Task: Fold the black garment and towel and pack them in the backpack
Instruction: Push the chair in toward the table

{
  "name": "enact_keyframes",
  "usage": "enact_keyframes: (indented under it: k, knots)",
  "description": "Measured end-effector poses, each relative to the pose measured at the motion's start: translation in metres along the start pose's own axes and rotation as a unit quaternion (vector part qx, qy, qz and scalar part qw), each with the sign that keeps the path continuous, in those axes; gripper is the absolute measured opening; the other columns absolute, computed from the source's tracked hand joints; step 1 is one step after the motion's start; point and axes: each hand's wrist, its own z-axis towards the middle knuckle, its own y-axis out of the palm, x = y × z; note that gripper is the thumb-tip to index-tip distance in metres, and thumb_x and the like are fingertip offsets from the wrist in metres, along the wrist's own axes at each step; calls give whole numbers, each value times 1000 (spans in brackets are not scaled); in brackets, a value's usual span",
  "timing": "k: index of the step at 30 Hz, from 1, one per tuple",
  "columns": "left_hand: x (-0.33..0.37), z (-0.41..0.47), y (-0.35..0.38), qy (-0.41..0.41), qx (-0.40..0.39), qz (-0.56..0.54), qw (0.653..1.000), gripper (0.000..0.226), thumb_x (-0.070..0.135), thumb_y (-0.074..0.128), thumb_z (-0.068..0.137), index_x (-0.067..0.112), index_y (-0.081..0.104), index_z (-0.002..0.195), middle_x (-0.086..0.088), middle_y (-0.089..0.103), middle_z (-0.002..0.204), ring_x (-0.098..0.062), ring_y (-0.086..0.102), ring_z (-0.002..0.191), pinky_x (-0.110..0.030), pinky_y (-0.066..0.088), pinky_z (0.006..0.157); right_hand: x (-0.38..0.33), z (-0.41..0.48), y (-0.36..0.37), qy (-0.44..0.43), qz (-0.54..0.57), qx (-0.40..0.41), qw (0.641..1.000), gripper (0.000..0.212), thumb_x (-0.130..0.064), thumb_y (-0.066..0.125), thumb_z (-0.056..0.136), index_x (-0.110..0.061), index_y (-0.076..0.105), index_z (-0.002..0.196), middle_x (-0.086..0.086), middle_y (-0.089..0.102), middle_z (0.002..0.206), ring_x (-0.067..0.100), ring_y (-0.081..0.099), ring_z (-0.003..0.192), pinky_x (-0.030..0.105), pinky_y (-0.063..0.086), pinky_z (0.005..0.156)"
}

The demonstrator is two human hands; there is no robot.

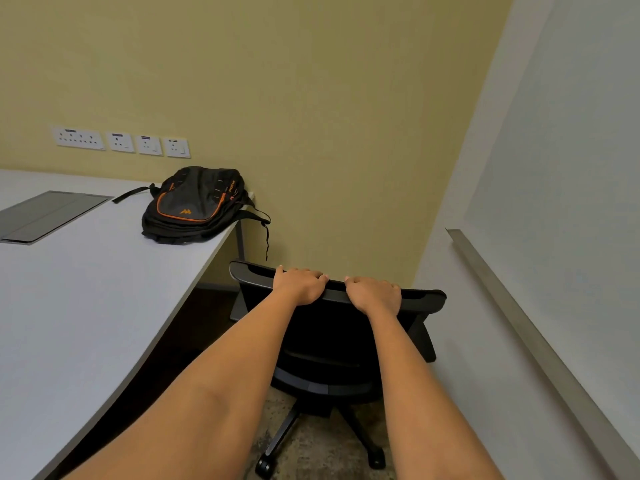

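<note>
A black backpack (194, 206) with orange trim lies on its back at the far corner of the white desk (86, 299), its straps hanging over the desk's edge. Both my hands grip the top edge of a black office chair's backrest (422, 296): my left hand (299, 284) on its left part, my right hand (374, 294) just beside it. The chair stands in front of me, to the right of the desk. No black garment or towel shows in view.
A grey cable hatch (48, 214) is set into the desk at the left. Wall sockets (121, 142) line the yellow wall above the desk. A white board with a metal ledge (512, 306) runs along the right. The chair's wheeled base (311, 441) rests on speckled floor.
</note>
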Motion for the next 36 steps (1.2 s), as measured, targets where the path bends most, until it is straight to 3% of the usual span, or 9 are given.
enact_keyframes:
  k: [4,13,22,29,33,36]
  knots:
    - [-1,9,-3,-24,-20,-1,1000,52,44,12,99,29,42,140,-6,44,145,-27,36,136,-48,10,115,-2,7,2,24,-1,3,1000,52,-46,21,97,-27,68,111,2,66,115,25,55,110,38,30,96]
    - [1,6,-1,-24,12,6,1000,50,37,16,97,24,57,125,-8,59,127,-27,50,118,-43,20,108,-3,10,6,38,19,28,999,52,-43,23,96,-23,70,103,4,68,106,26,58,100,39,30,93]
    - [11,4,-2,-30,20,8,999,51,37,17,96,22,60,120,-8,61,121,-27,53,113,-42,22,105,6,13,3,26,24,60,998,51,-38,25,95,-20,72,89,4,69,91,24,50,77,37,29,84]
    - [20,21,-4,-69,-54,-11,996,59,51,15,95,25,49,136,-6,49,141,-27,43,130,-47,14,111,30,24,-6,-9,21,32,999,49,-39,24,96,-23,70,97,4,69,101,26,59,95,39,30,94]
    - [39,13,3,-91,-48,-20,994,61,52,13,96,23,49,136,-6,48,142,-27,41,132,-47,8,114,46,32,-12,-13,5,-48,999,56,-47,18,97,-24,65,116,5,63,122,26,55,112,44,25,105]
    - [53,1,8,-122,-43,-34,991,63,53,13,96,20,49,136,-7,48,142,-26,40,133,-45,9,114,58,32,-15,-26,-9,-70,997,58,-47,17,97,-20,63,120,6,60,128,26,53,117,43,23,108]
